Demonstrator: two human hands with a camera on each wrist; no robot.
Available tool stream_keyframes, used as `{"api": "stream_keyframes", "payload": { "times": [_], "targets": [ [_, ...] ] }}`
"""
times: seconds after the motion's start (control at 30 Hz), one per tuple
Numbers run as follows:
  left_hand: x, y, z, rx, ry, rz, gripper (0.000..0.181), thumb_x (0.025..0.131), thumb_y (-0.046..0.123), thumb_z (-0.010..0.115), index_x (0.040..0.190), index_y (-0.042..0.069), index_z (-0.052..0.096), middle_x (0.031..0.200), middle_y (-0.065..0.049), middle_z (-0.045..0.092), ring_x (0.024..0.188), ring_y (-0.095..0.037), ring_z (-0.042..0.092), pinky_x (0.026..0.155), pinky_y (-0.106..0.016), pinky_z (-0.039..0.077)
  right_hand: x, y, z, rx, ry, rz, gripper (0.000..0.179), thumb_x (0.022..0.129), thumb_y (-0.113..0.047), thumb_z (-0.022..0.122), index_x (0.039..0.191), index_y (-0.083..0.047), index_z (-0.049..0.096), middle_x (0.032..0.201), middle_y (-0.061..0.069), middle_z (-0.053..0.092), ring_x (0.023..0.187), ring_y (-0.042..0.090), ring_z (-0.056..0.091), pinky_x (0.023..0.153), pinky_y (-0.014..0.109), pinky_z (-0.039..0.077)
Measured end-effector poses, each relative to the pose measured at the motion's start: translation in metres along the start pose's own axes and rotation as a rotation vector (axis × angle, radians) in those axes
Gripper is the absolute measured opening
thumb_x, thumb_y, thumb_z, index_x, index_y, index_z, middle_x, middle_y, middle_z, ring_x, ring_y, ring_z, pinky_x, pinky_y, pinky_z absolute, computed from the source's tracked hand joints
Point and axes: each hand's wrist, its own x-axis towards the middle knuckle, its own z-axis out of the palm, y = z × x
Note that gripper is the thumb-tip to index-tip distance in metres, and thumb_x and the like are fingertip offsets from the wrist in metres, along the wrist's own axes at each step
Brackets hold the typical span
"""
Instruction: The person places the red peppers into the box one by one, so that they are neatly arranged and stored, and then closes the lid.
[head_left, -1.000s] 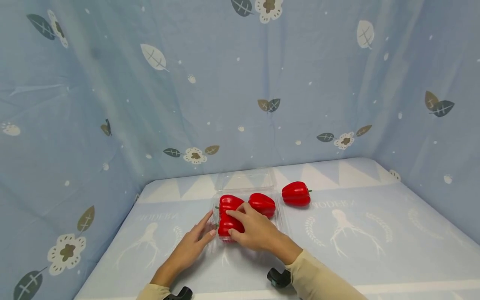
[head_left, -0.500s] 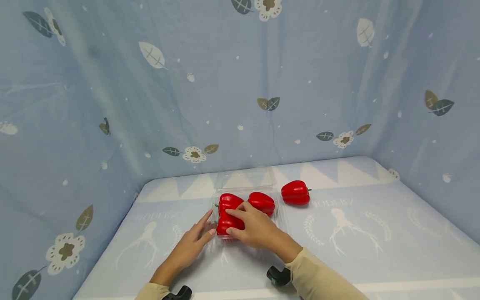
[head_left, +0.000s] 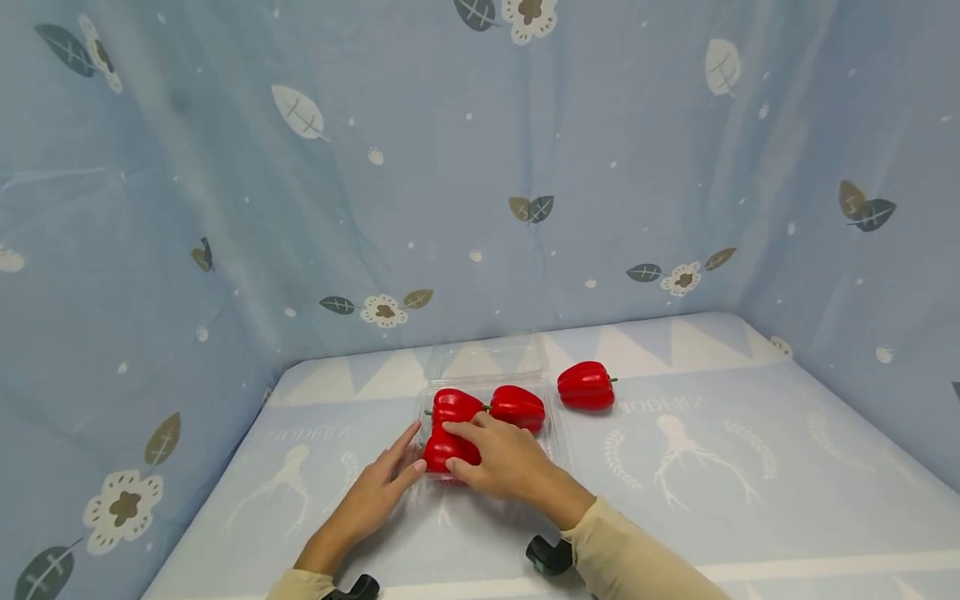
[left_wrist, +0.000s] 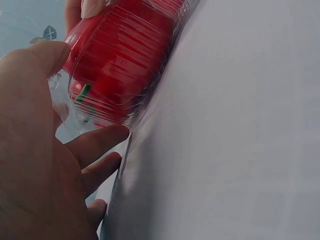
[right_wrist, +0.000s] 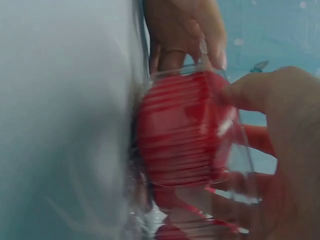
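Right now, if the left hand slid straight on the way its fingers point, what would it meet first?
The left hand points at the clear tray; its fingertips already sit at the tray's near-left wall, with the nearest pepper just behind it.

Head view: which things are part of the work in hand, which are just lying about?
In hand:
- clear plastic tray with lid open, three red peppers inside
- near-left pepper, gripped by the right hand
- left hand, fingers straight against the tray's left side
- loose pepper right of the tray, likely next

Lying about:
- patterned sheet over the table
- leaf-print backdrop
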Motion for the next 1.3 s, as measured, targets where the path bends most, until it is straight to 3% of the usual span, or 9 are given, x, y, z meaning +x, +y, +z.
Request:
{"api": "stream_keyframes", "payload": {
  "times": [0.13,0.33,0.5,0.7,0.8,1.0,1.3],
  "targets": [
    [-0.001,-0.003,0.000,-0.001,-0.005,0.003,0.072,0.097,0.061,0.053,0.159,0.032,0.031,0.143,-0.010,0.056,0.135,-0.029,0.050,0.109,-0.062,0.033,0.001,-0.001,-0.001,0.023,-0.044,0.001,0.053,0.094,-0.046,0.061,0.145,-0.034,0.055,0.134,0.006,0.059,0.112,0.023,0.062,0.085,0.051,0.056],
    [0.002,-0.006,0.000,-0.002,0.002,-0.002,0.072,0.096,0.063,0.052,0.159,0.035,0.030,0.143,-0.009,0.057,0.135,-0.029,0.050,0.108,-0.062,0.034,0.001,0.003,-0.002,0.163,-0.065,0.063,0.054,0.092,-0.047,0.066,0.145,-0.040,0.054,0.118,0.002,0.058,0.098,0.016,0.059,0.081,0.043,0.056],
    [0.002,-0.006,0.000,-0.028,-0.010,-0.014,0.073,0.096,0.062,0.054,0.159,0.035,0.030,0.141,-0.009,0.058,0.134,-0.031,0.051,0.108,-0.062,0.035,0.001,0.005,-0.001,0.177,-0.054,0.059,0.055,0.091,-0.047,0.069,0.143,-0.039,0.055,0.115,0.000,0.059,0.096,0.014,0.058,0.078,0.040,0.056],
    [0.000,-0.005,0.003,-0.044,-0.016,-0.021,0.073,0.096,0.062,0.054,0.159,0.034,0.030,0.141,-0.008,0.058,0.133,-0.031,0.052,0.107,-0.062,0.036,-0.001,0.005,-0.004,0.163,-0.058,0.055,0.057,0.089,-0.046,0.072,0.144,-0.037,0.055,0.123,0.003,0.060,0.104,0.018,0.060,0.082,0.044,0.057],
    [0.001,-0.004,0.003,-0.034,-0.012,-0.015,0.072,0.096,0.062,0.054,0.159,0.035,0.030,0.140,-0.008,0.059,0.132,-0.031,0.052,0.107,-0.064,0.035,-0.001,0.008,-0.009,0.167,-0.042,0.043,0.058,0.089,-0.044,0.073,0.143,-0.032,0.057,0.126,0.004,0.060,0.106,0.017,0.060,0.084,0.043,0.057],
    [0.002,-0.001,0.002,-0.022,-0.010,-0.017,0.073,0.096,0.063,0.054,0.159,0.034,0.030,0.140,-0.009,0.059,0.133,-0.032,0.051,0.107,-0.065,0.035,0.000,0.020,-0.025,0.266,0.028,0.024,0.049,0.088,-0.033,0.077,0.134,-0.017,0.066,0.103,0.004,0.062,0.088,0.017,0.061,0.070,0.026,0.054],
    [0.003,-0.002,0.002,-0.022,-0.003,-0.015,0.072,0.096,0.060,0.055,0.159,0.034,0.030,0.139,-0.009,0.059,0.132,-0.031,0.052,0.108,-0.061,0.036,-0.003,0.049,-0.048,0.408,0.139,0.066,0.033,0.093,-0.020,0.073,0.123,-0.009,0.069,0.113,0.004,0.069,0.096,0.013,0.066,0.085,0.033,0.057]
  ]
}}
